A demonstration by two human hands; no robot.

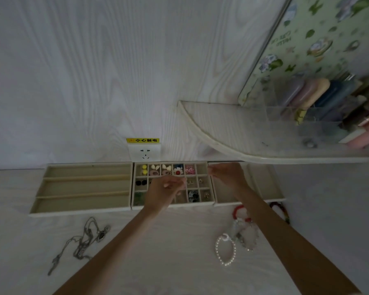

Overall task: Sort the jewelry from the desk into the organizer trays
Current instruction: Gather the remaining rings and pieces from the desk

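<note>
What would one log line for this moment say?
both hands over grid tray | left hand fingers curled | right hand pinching, item unclear | silver necklace, pearl bracelet unsorted on desk

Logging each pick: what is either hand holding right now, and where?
Cannot be told: both the left hand and right hand have curled fingers over the middle tray, nothing visible.

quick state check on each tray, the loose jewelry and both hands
left tray: three long slots, nothing in them
middle tray: small cells, many hold earrings
right tray: looks unfilled, partly hidden
chains: tangled on desk
pearl bracelet: on desk
red bracelet: on desk
left hand: fingers curled, grip unclear
right hand: same
</note>
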